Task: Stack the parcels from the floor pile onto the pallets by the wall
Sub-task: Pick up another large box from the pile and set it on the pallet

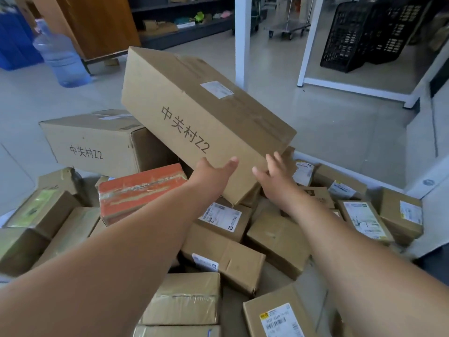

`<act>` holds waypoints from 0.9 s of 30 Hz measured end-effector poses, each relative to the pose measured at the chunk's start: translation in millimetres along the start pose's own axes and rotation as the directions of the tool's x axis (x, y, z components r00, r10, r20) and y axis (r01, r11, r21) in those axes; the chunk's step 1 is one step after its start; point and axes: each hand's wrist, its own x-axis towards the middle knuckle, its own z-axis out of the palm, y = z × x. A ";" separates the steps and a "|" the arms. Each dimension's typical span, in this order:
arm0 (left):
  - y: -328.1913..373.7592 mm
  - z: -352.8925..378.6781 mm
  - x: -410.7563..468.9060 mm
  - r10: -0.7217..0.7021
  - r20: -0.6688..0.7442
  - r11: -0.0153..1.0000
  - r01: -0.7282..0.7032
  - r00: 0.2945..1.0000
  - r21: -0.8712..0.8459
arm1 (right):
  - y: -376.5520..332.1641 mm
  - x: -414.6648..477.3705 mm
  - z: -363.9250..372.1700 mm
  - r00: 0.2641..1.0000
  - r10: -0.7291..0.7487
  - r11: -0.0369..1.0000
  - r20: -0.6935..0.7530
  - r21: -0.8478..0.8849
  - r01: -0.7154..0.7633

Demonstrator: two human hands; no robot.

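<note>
A large brown cardboard box point(194, 113) with black lettering is tilted up over the floor pile, its near end lowest. My left hand point(211, 172) holds that near end, thumb laid on the lettered face and fingers hidden beneath. My right hand point(274, 176) has spread, straight fingers at the box's near right corner. Under and around my arms lies the pile of several small parcels point(226, 259), among them an orange-taped one point(141, 190). A second lettered big box point(92, 139) sits at the left, behind the pile. No pallet is in view.
Bare tiled floor point(340, 117) lies beyond the pile. A white frame leg point(243, 42) stands just behind the box, black crates point(364, 32) at the far right, a water jug point(60, 59) and a wooden cabinet point(97, 25) at the far left.
</note>
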 end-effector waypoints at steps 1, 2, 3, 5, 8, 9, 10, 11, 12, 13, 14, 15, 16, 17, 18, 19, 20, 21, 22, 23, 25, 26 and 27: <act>1.2 1.9 3.5 -0.009 -0.011 1.000 0.009 1.000 -0.026 | 1.3 -1.6 4.4 1.000 -0.031 0.999 0.003 -0.011 0.031; 2.4 3.2 7.1 -0.016 -0.027 0.998 0.015 0.999 -0.055 | 2.2 -4.0 8.5 0.998 -0.055 0.998 0.002 -0.016 0.055; 2.5 4.2 12.1 -0.030 -0.047 0.996 0.026 0.998 -0.082 | 2.9 -6.8 13.1 0.997 -0.071 0.997 0.003 -0.016 0.071; 2.4 5.6 20.9 -0.066 -0.081 0.991 0.056 0.994 -0.124 | 5.1 -15.4 27.1 0.993 -0.113 0.993 0.038 -0.041 0.114; -1.9 6.8 29.5 -0.118 -0.124 0.984 0.099 0.985 -0.150 | 6.9 -31.2 58.4 0.958 -0.237 0.966 0.161 -0.063 0.250; -3.9 7.4 32.6 -0.134 -0.129 0.981 0.113 0.983 -0.157 | 6.7 -34.0 66.6 0.945 -0.259 0.962 0.199 -0.037 0.271; -5.5 8.4 35.7 -0.151 -0.128 0.977 0.128 0.980 -0.170 | 6.8 -33.5 71.0 0.937 -0.274 0.960 0.218 -0.003 0.281; -7.6 9.9 40.8 -0.169 -0.129 0.973 0.145 0.977 -0.179 | 6.2 -31.2 71.5 0.936 -0.281 0.959 0.211 0.041 0.279; -8.4 11.5 45.3 -0.188 -0.135 0.970 0.162 0.973 -0.183 | 5.5 -27.6 68.6 0.948 -0.268 0.963 0.173 0.089 0.256; -9.3 13.8 50.4 -0.209 -0.139 0.966 0.183 0.968 -0.181 | 7.0 -23.6 63.4 0.965 -0.236 0.966 0.111 0.138 0.220; -9.4 16.9 55.9 -0.217 -0.140 0.965 0.190 0.966 -0.182 | 10.3 -19.1 57.0 0.980 -0.191 0.968 0.052 0.176 0.179; -9.2 20.1 60.8 -0.219 -0.139 0.964 0.193 0.966 -0.181 | 14.1 -14.4 50.6 0.988 -0.152 0.970 0.007 0.193 0.148; -8.5 24.4 65.0 -0.218 -0.130 0.964 0.192 0.967 -0.185 | 19.7 -9.9 44.3 0.992 -0.124 0.974 -0.023 0.188 0.126; -8.4 29.7 70.1 -0.221 -0.118 0.961 0.196 0.968 -0.195 | 26.5 -4.9 39.4 0.993 -0.106 0.977 -0.048 0.181 0.113; -7.5 34.8 73.8 -0.220 -0.105 0.958 0.194 0.970 -0.213 | 33.3 -0.5 33.8 0.993 -0.094 0.978 -0.074 0.181 0.106; -5.0 40.2 76.7 -0.223 -0.091 0.949 0.195 0.971 -0.246 | 39.6 4.0 28.9 0.991 -0.081 0.977 -0.105 0.186 0.100; -2.3 45.2 80.4 -0.218 -0.087 0.939 0.185 0.972 -0.290 | 45.6 8.3 24.5 0.988 -0.069 0.977 -0.140 0.193 0.096; 1.4 50.2 84.4 -0.215 -0.085 0.930 0.177 0.973 -0.322 | 50.2 11.4 20.2 0.984 -0.049 0.976 -0.170 0.199 0.083; 6.5 54.2 88.2 -0.202 -0.079 0.926 0.164 0.976 -0.339 | 54.1 13.8 16.7 0.979 -0.021 0.976 -0.202 0.209 0.064; 12.3 56.6 91.3 -0.190 -0.078 0.925 0.152 0.979 -0.348 | 57.7 16.1 13.9 0.971 0.008 0.974 -0.238 0.222 0.046; 25.1 57.8 97.5 -0.176 -0.089 0.926 0.134 0.980 -0.354 | 60.2 21.0 8.6 0.944 0.051 0.966 -0.326 0.256 0.036; 30.9 57.2 100.0 -0.186 -0.084 0.922 0.144 0.979 -0.358 | 58.4 24.8 6.3 0.926 0.066 0.966 -0.371 0.258 0.035; 34.0 56.1 103.9 -0.203 -0.068 0.918 0.166 0.977 -0.360 | 54.6 29.9 4.7 0.909 0.082 0.965 -0.410 0.260 0.030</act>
